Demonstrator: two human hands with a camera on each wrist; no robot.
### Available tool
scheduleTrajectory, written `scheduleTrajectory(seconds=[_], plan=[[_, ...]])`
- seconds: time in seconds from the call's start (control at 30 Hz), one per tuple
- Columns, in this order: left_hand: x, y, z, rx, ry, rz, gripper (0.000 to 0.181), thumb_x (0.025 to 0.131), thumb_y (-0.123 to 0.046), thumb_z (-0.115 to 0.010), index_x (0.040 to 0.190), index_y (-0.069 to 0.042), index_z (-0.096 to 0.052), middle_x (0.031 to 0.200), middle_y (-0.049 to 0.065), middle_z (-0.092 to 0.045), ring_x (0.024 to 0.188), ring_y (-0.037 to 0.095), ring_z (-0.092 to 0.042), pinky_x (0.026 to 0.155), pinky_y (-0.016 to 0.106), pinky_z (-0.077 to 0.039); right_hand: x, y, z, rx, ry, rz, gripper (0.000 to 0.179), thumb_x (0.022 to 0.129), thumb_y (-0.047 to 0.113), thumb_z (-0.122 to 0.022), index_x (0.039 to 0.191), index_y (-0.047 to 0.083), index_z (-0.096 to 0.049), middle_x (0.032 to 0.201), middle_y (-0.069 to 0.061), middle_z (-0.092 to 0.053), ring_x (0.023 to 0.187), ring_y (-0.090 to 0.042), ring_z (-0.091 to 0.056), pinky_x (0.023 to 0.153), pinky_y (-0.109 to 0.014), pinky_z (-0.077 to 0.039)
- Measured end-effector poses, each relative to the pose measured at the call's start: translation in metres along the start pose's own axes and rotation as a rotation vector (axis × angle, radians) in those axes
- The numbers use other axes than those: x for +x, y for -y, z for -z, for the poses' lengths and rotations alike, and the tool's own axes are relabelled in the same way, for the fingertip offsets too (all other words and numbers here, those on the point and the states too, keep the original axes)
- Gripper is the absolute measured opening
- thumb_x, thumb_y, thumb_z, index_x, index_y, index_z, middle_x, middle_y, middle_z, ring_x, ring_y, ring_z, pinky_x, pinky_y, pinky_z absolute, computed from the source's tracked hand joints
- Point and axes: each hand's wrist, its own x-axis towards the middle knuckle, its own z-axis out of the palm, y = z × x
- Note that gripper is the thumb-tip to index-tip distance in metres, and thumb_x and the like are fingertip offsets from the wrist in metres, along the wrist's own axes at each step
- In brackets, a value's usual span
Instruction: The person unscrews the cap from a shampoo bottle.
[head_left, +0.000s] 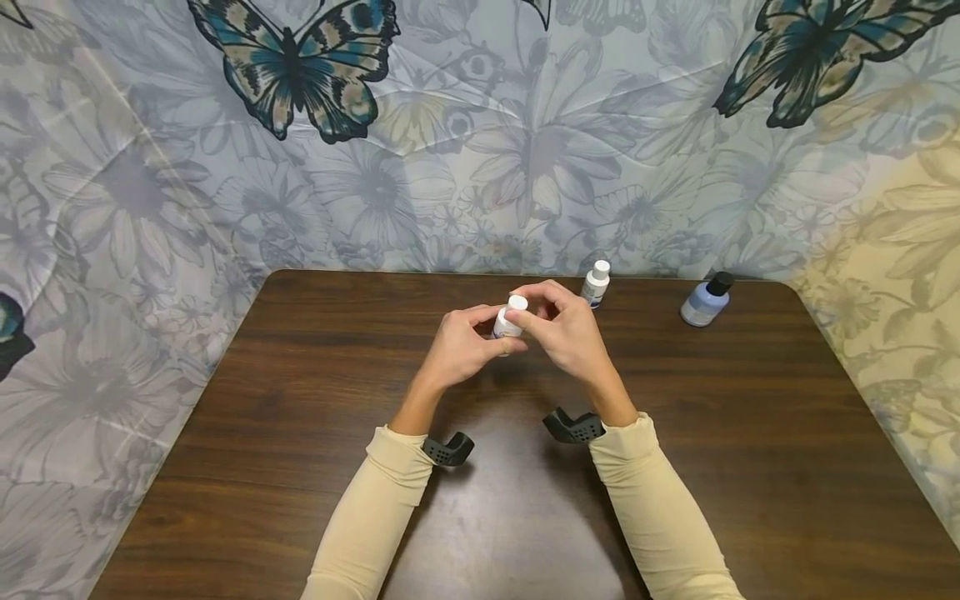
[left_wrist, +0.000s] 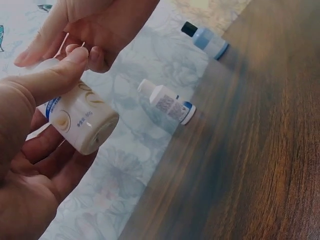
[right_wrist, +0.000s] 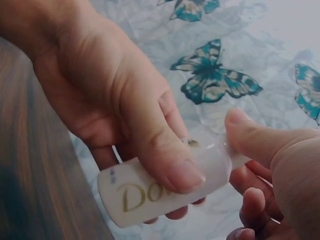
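Now, left hand (head_left: 461,343): fingers curled round a white bottle (left_wrist: 82,122), above the table (head_left: 300,383)
Right hand (head_left: 564,329): fingers pinching its cap (head_left: 517,302)
Behind: second bottle (head_left: 595,289), blue bottle (head_left: 702,307) farther right

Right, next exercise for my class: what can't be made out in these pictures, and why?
Right wrist view: the end of the gold lettering on the held bottle, covered by the left hand's thumb.
Head view: the print on the purple bottle and the standing white bottle, too small to read.
Left wrist view: part of the right hand, cut off by the top edge.
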Motion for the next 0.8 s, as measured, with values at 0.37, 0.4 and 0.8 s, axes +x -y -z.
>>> scheduleTrajectory(seconds=[0.37, 0.4, 0.8], plan=[[-0.003, -0.005, -0.003, -0.121, 0.034, 0.054, 0.050, 0.074, -0.022, -0.093, 0.119, -0.015, -0.072, 0.109, 0.005, -0.076, 0.095, 0.016, -0.075, 0.078, 0.028, -0.062, -0.003, 0.009, 0.015, -0.070, 0.058, 0.026, 0.020, 0.088, 0.018, -0.081, 0.107, 0.015, -0.076, 0.085, 0.000, -0.060, 0.068, -0.013, -0.047, 0.055, -0.020, -0.037], [-0.003, -0.005, -0.003, -0.124, 0.035, 0.057, 0.050, 0.074, -0.022, -0.093, 0.119, -0.015, -0.072, 0.110, 0.005, -0.076, 0.096, 0.016, -0.075, 0.079, 0.028, -0.062, -0.003, 0.010, 0.017, -0.075, 0.066, 0.023, 0.020, 0.089, 0.018, -0.081, 0.108, 0.015, -0.076, 0.086, 0.000, -0.060, 0.068, -0.013, -0.047, 0.055, -0.020, -0.037], [-0.003, -0.005, -0.008, -0.169, 0.061, 0.000, 0.041, 0.076, -0.019, -0.092, 0.113, -0.012, -0.076, 0.104, 0.008, -0.077, 0.086, 0.014, -0.077, 0.075, 0.030, -0.064, -0.008, 0.010, 0.024, -0.077, 0.109, 0.048, 0.022, 0.090, 0.017, -0.079, 0.112, 0.015, -0.076, 0.087, -0.001, -0.062, 0.069, -0.013, -0.047, 0.056, -0.020, -0.038]])
